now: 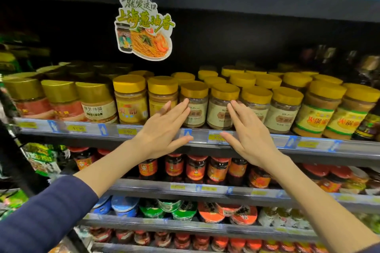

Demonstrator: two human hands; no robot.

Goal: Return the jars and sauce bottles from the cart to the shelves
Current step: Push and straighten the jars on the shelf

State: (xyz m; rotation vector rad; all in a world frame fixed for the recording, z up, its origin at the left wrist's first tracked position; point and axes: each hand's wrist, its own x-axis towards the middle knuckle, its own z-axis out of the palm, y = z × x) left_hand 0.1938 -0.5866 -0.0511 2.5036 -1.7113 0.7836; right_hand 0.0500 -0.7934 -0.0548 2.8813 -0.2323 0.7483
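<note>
Two beige-labelled jars with yellow lids stand side by side at the front of the shelf (197,134): the left jar (196,104) and the right jar (221,107). My left hand (164,129) is open and flat, its fingertips touching the left jar's side. My right hand (246,131) is open too, its fingertips against the right jar's right side. Neither hand holds anything. The cart is out of view.
More yellow-lidded jars (285,109) fill the same shelf to both sides and behind. A paper noodle sign (144,26) hangs above. Red-capped chili sauce jars (195,168) line the shelf below, with bowl tubs (181,209) lower down.
</note>
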